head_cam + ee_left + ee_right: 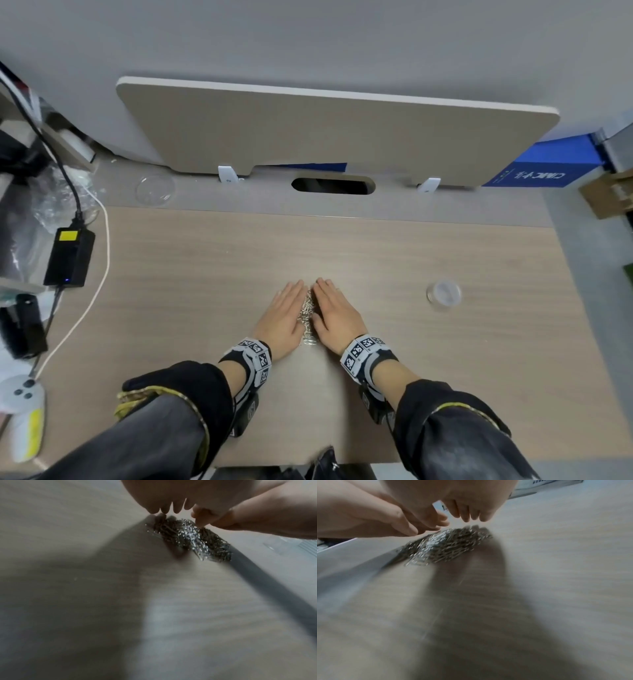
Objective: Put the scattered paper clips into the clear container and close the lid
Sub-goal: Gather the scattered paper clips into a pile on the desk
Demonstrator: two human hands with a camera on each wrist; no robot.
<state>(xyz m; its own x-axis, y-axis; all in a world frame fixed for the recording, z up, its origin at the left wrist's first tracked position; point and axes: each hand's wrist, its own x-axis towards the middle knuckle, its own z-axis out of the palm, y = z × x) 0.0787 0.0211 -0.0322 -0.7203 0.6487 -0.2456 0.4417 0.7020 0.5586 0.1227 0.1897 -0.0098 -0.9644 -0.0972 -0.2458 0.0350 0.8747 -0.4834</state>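
Observation:
A narrow heap of silver paper clips (pixel 307 315) lies on the wooden desk between my two hands. My left hand (pixel 285 314) lies flat, fingers straight, pressing the heap from the left. My right hand (pixel 331 312) lies flat too and presses it from the right. The wrist views show the paper clips (pixel 188 539) (pixel 443 546) bunched under both palms. A small clear round container (pixel 444 294) stands on the desk to the right, apart from the hands. A clear round lid (pixel 154 189) lies at the back left.
A black power adapter (pixel 69 257) with a white cable (pixel 99 274) lies at the desk's left edge, with a white controller (pixel 22 394) nearer me. A beige divider panel (pixel 329 130) stands along the back, above a cable slot (pixel 333 185).

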